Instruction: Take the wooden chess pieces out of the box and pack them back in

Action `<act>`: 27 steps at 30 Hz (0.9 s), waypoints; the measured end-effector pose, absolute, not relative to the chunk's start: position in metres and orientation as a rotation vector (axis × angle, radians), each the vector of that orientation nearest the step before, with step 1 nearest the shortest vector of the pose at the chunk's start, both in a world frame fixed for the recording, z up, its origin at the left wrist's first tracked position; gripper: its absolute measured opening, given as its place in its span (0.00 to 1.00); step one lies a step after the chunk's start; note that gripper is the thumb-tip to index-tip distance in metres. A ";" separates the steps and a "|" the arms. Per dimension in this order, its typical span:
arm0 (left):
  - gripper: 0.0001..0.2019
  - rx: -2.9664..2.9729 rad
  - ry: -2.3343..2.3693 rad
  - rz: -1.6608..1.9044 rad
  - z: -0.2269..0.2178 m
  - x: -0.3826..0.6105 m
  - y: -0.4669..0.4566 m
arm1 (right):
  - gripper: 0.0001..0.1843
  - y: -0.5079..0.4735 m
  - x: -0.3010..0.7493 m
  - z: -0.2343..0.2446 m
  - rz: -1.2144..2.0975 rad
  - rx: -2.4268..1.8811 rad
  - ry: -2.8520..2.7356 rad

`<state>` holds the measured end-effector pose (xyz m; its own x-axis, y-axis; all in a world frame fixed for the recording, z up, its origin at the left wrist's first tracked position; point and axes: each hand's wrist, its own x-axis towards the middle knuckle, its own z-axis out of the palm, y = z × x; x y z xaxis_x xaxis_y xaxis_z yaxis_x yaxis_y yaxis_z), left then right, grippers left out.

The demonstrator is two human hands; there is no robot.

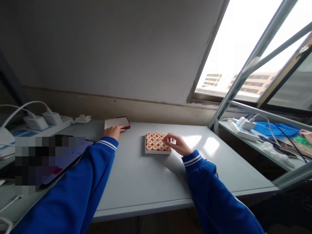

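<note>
An open white box [157,152] stands on the desk, filled with rows of round, pale Chinese chess pieces [155,142] marked with red characters. My right hand [179,144] reaches over the box's right side. Its fingers are bent into a pinch at a piece in the right-hand part, and they hide some of the pieces there. Farther left, my left hand [112,132] grips the near edge of a box lid [119,122]. That lid is dark red outside with its pale inside facing up, and it lies near the back of the desk.
The grey desk [143,185] meets a wall behind. On the left are a tablet [68,159] and a power strip [64,121] with chargers and cables. Beyond a metal frame [227,97] on the right lie another power strip, a blue tray [275,128] and another person's hand [306,135].
</note>
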<state>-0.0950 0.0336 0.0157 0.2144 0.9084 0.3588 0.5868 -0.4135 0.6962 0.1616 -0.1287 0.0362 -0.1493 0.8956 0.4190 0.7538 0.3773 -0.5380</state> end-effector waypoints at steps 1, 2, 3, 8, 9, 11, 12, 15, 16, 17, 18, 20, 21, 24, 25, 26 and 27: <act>0.07 2.041 1.394 1.113 0.023 -0.089 0.024 | 0.12 -0.129 0.162 0.035 0.198 -1.418 -1.887; 0.09 1.963 1.377 1.209 0.033 -0.082 0.010 | 0.13 -0.129 0.162 0.035 0.146 -1.414 -1.816; 0.11 1.866 1.275 1.313 0.044 -0.073 -0.008 | 0.17 -0.130 0.161 0.035 0.119 -1.405 -1.730; 0.21 1.381 0.557 1.253 0.092 -0.024 -0.103 | 0.27 -0.138 0.147 0.039 0.481 -1.110 -1.184; 0.21 1.376 0.506 1.221 0.093 -0.014 -0.114 | 0.26 -0.141 0.142 0.041 0.596 -1.016 -1.097; 0.19 1.379 0.556 1.258 0.088 0.002 -0.121 | 0.24 -0.146 0.136 0.041 0.774 -0.875 -0.960; 0.19 1.377 0.660 1.313 0.082 0.009 -0.118 | 0.24 -0.147 0.135 0.040 0.826 -0.844 -0.909; 0.24 1.491 0.964 1.376 0.057 0.022 -0.092 | 0.25 -0.138 0.140 0.032 0.823 -0.891 -0.878; 0.25 1.584 1.011 1.334 0.049 0.025 -0.082 | 0.27 -0.131 0.143 0.028 0.772 -0.976 -0.931; 0.23 1.683 1.095 1.248 0.041 0.026 -0.073 | 0.28 -0.124 0.146 0.024 0.700 -1.098 -0.998; 0.23 1.769 1.180 1.163 0.034 0.026 -0.065 | 0.30 -0.115 0.149 0.019 0.620 -1.233 -1.061; 0.24 1.883 1.370 1.001 0.023 0.024 -0.054 | 0.33 -0.100 0.152 0.009 0.493 -1.471 -1.141; 0.26 1.922 1.443 0.928 0.019 0.023 -0.050 | 0.33 -0.093 0.152 0.005 0.464 -1.544 -1.161; 0.29 2.037 1.515 0.733 0.009 0.017 -0.042 | 0.30 -0.083 0.149 -0.004 0.463 -1.604 -1.230; 0.29 2.073 1.503 0.684 0.007 0.016 -0.040 | 0.29 -0.081 0.148 -0.005 0.458 -1.620 -1.259; 0.28 2.107 1.486 0.651 0.005 0.014 -0.038 | 0.28 -0.080 0.148 -0.006 0.451 -1.635 -1.286; 0.27 2.135 1.470 0.633 0.003 0.014 -0.036 | 0.28 -0.080 0.149 -0.007 0.444 -1.649 -1.311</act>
<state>0.0140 -0.0356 0.0035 0.3197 0.9414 0.1078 0.7249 -0.3163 0.6120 0.1487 -0.0797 -0.0066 0.3592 0.8951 0.2642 0.5507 0.0253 -0.8343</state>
